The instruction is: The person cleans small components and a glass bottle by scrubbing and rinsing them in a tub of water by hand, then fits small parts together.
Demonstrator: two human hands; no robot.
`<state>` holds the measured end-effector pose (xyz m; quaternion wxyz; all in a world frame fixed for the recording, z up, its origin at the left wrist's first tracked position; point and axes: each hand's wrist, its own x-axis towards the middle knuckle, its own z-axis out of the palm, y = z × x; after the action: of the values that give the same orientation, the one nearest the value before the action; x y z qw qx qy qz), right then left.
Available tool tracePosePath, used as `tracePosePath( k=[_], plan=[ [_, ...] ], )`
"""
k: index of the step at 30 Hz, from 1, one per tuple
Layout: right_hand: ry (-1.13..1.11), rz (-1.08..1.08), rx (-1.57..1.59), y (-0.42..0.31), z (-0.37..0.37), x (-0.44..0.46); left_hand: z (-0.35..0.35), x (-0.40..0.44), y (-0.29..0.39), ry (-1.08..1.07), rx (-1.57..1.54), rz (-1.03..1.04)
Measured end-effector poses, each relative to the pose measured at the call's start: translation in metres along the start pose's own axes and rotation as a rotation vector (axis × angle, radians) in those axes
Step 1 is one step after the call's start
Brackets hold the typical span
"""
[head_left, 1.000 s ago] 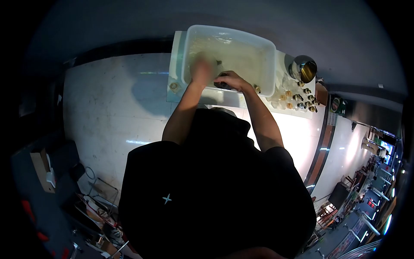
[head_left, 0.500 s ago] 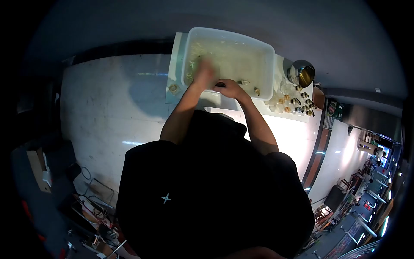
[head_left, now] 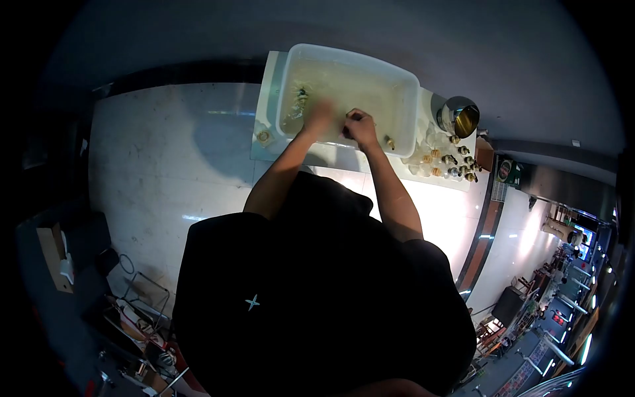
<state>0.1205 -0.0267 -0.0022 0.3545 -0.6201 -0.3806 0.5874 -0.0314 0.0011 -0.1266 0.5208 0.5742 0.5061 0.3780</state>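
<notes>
Currently: Both Hands at the Wash Tub, Work Partway

**Hands.** The left hand (head_left: 320, 119) is at the near side of the plastic tub (head_left: 415, 99). It is blurred; finger spread and grip cannot be determined. The right hand (head_left: 362, 130) is beside it, fingers curled in a narrow grip on a small dark item (head_left: 347, 130). The item is at the near side of the tub; its exact type is too small to identify.

**Tub contents.** The tub holds shallow, cloudy water (head_left: 360, 83). A mixed cluster of small parts (head_left: 300, 99) lies at the left. One brass-coloured fitting (head_left: 390, 142) is near the near right corner.

**Table.** The tub rests on a white table (head_left: 268, 92). A group of small fittings (head_left: 449, 159) is set out to the right, near a shiny metal pot (head_left: 459, 118). A round piece (head_left: 263, 136) sits left of the tub.

**Status.** Handling appears incomplete: parts are both in and out of the water. Whether the fittings on the table are finished or unprocessed cannot be determined.
</notes>
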Motion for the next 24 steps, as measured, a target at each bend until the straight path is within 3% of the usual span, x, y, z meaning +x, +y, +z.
tracePosePath(
  k=[4,9,11,17,24],
  plan=[
    [0.221,-0.233,0.211,-0.037,0.009,0.002,0.013,0.008,0.012,-0.124,0.039,-0.008],
    [0.264,-0.185,0.189,-0.072,0.018,0.005,0.022,0.011,0.027,-0.267,-0.194,-0.012],
    [0.272,-0.180,0.233,-0.077,0.023,0.007,0.017,0.003,0.061,-0.274,-0.269,-0.207],
    [0.313,-0.322,0.108,-0.063,0.030,0.028,0.016,0.003,0.073,-0.245,-0.358,-0.195],
    [0.349,-0.200,0.240,-0.051,0.017,0.028,0.008,-0.003,0.087,-0.142,-0.499,-0.230]
  ],
)
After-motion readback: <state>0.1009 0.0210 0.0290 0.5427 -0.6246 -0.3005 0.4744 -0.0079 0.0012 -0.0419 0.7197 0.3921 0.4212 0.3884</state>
